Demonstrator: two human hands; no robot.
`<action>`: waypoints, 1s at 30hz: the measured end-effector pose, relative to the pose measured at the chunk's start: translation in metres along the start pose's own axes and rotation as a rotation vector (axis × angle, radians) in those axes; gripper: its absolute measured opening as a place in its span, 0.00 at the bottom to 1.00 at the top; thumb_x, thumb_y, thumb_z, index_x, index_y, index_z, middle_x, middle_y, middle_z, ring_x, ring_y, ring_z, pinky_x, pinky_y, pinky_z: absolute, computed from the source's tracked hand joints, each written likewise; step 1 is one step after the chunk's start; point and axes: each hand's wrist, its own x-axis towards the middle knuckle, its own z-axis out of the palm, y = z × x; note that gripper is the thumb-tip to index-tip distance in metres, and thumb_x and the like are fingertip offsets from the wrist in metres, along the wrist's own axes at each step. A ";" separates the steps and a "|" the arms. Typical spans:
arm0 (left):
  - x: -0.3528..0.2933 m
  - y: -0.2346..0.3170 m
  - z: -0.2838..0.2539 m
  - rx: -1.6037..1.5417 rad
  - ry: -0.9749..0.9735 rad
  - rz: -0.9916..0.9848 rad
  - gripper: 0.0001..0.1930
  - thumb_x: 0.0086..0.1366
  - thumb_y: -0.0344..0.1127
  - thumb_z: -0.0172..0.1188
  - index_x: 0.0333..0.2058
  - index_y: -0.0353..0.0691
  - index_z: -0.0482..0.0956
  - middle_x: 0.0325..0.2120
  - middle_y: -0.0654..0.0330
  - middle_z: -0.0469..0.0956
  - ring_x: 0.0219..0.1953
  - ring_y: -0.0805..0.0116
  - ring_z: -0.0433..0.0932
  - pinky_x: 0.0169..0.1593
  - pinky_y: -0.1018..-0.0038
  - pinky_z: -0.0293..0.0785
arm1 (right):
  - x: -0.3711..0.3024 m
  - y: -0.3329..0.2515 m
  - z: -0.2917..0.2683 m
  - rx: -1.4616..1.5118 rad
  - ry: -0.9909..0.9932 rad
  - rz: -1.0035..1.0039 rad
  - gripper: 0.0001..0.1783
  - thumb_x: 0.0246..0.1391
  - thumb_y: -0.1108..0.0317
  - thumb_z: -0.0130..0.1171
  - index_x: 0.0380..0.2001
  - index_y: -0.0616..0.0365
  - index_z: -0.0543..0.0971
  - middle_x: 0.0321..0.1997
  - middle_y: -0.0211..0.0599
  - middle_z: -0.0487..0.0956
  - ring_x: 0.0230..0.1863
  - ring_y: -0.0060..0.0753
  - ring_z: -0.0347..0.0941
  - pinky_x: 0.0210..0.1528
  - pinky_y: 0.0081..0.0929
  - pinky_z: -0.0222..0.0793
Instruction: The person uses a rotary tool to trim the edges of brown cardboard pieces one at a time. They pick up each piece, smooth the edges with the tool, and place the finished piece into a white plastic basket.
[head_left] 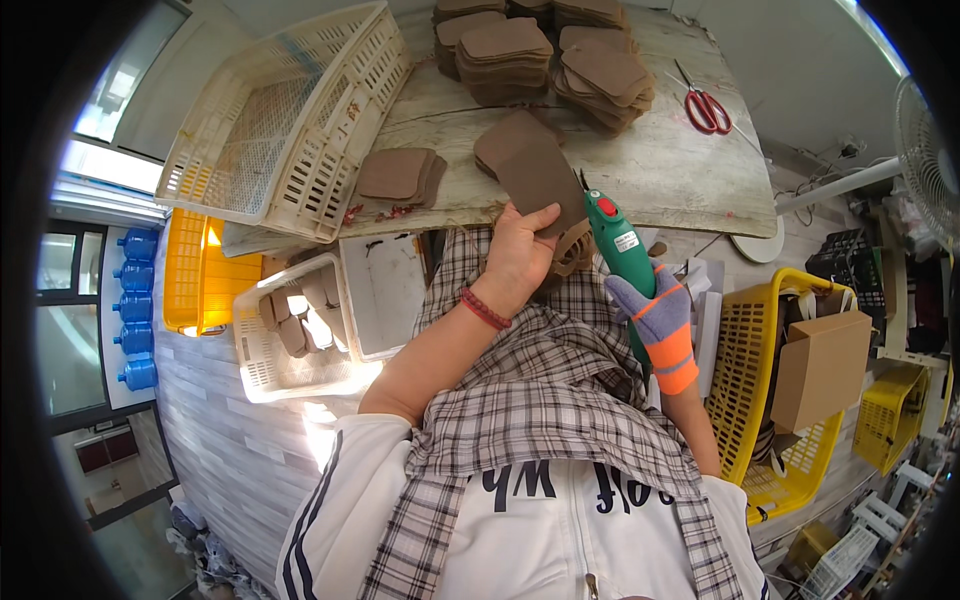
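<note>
My bare left hand (pixel 520 250) pinches a flat brown piece with rounded corners (pixel 545 178) between thumb and fingers, at the near edge of the table. Behind it, a similar brown piece (pixel 505 138) lies partly covered on the tabletop. In a grey and orange glove, my right hand (pixel 655 315) is wrapped round green handheld electric scissors (pixel 622 240) with a red button. The tool stands upright, its thin dark tip close to the held piece's right edge; whether they touch I cannot tell. A brown strip (pixel 572 250) hangs below the piece, over my lap.
Stacks of brown pieces (pixel 505 55) fill the table's far side, and a smaller pile (pixel 400 175) lies at left. Red-handled scissors (pixel 707 112) rest at right. A white crate (pixel 320 150) stands on the left edge. A yellow basket (pixel 745 380) holds a cardboard box (pixel 822 370).
</note>
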 end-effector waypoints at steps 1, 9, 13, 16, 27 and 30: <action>0.003 0.001 -0.001 -0.040 0.019 0.004 0.20 0.59 0.17 0.51 0.50 0.38 0.65 0.48 0.56 0.70 0.51 0.61 0.71 0.57 0.65 0.69 | 0.001 0.001 0.000 0.011 -0.002 0.004 0.25 0.43 0.61 0.70 0.40 0.64 0.74 0.26 0.29 0.77 0.24 0.13 0.68 0.25 0.15 0.66; 0.017 0.013 0.002 -0.220 0.042 0.074 0.17 0.61 0.23 0.54 0.49 0.41 0.66 0.48 0.58 0.70 0.51 0.63 0.70 0.57 0.63 0.64 | -0.002 0.009 0.004 -0.021 0.005 0.003 0.25 0.44 0.61 0.69 0.40 0.65 0.74 0.25 0.30 0.77 0.23 0.14 0.68 0.24 0.15 0.66; 0.020 0.005 0.001 -0.233 0.049 0.072 0.18 0.61 0.24 0.54 0.49 0.41 0.66 0.48 0.58 0.71 0.51 0.62 0.70 0.57 0.62 0.65 | -0.001 0.006 0.006 0.036 0.013 0.012 0.24 0.44 0.61 0.69 0.40 0.65 0.73 0.25 0.29 0.77 0.23 0.14 0.69 0.24 0.15 0.66; 0.019 0.000 0.006 -0.232 0.088 0.056 0.16 0.61 0.24 0.54 0.48 0.41 0.67 0.47 0.58 0.72 0.51 0.62 0.71 0.57 0.61 0.66 | -0.001 -0.001 0.004 -0.006 0.021 0.004 0.24 0.44 0.62 0.69 0.40 0.65 0.73 0.26 0.29 0.77 0.23 0.14 0.69 0.24 0.15 0.66; 0.007 0.057 0.003 1.235 -0.213 0.118 0.19 0.55 0.20 0.53 0.47 0.36 0.67 0.41 0.59 0.74 0.41 0.69 0.75 0.45 0.75 0.72 | -0.003 -0.007 -0.022 0.135 0.112 0.043 0.21 0.46 0.67 0.68 0.41 0.65 0.73 0.26 0.31 0.76 0.21 0.16 0.70 0.20 0.15 0.67; -0.017 0.094 0.031 1.596 -0.275 0.183 0.20 0.53 0.20 0.56 0.46 0.36 0.68 0.37 0.60 0.76 0.39 0.75 0.75 0.43 0.80 0.71 | -0.007 -0.008 -0.026 0.079 0.099 0.062 0.20 0.46 0.67 0.67 0.40 0.64 0.73 0.25 0.30 0.77 0.21 0.16 0.70 0.21 0.15 0.67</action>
